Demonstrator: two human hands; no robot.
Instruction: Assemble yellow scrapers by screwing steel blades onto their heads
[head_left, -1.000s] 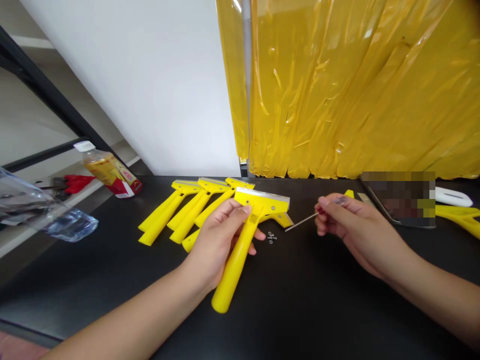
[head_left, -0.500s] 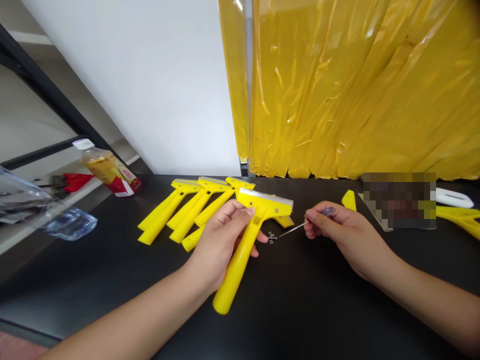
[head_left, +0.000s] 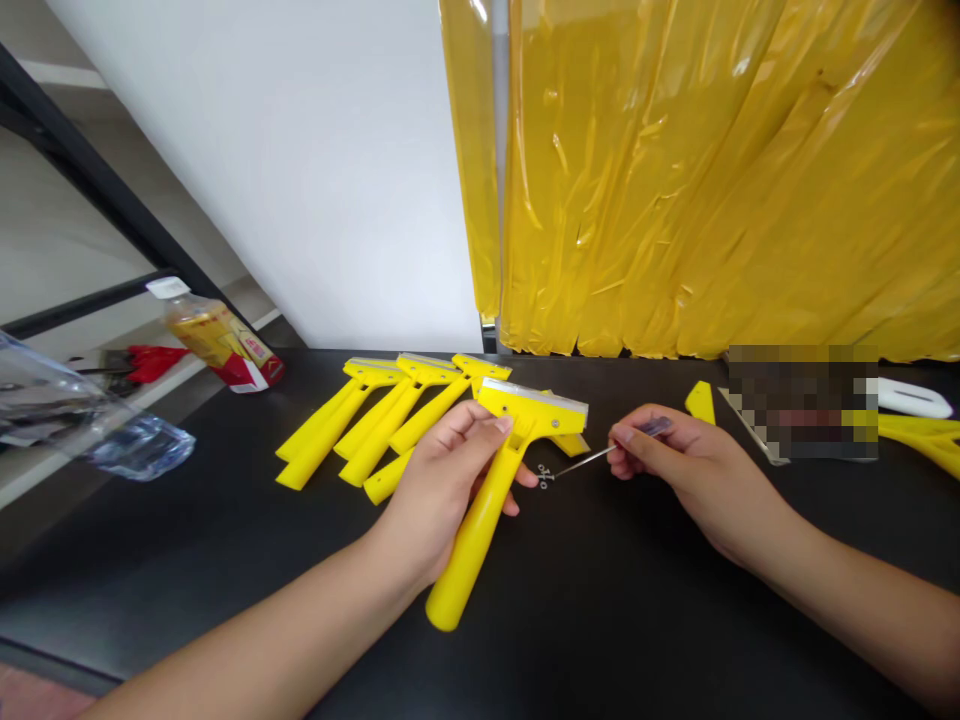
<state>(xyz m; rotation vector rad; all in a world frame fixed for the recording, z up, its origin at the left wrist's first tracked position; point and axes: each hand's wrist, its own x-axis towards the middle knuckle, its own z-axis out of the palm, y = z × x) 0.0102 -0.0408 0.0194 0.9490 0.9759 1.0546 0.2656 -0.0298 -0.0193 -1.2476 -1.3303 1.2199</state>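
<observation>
My left hand (head_left: 442, 470) is closed around a yellow scraper (head_left: 480, 540), gripping it just below its head. The scraper's metal blade edge points away from me, and one screw shows at the right of the head, with a dark hole at the left. In my right hand (head_left: 667, 450) is a thin screwdriver (head_left: 589, 458), its shaft pointing left and its handle mostly hidden by my fingers. The shaft's tip is at a small cluster of screws (head_left: 545, 476) on the black table. Behind my left hand lie several more yellow scrapers (head_left: 375, 420).
A drink bottle (head_left: 225, 340) leans at the back left, near a clear plastic bottle (head_left: 142, 440). At the right are a yellow piece (head_left: 700, 402), a blurred-out flat item (head_left: 780, 460), a white tool (head_left: 911, 397) and another yellow handle (head_left: 930, 440). Yellow plastic sheeting (head_left: 675, 200) hangs behind the table (head_left: 600, 620).
Almost nothing differs. The whole view has shifted very slightly; both hands keep their holds, and the screwdriver's tip stays by the screws.
</observation>
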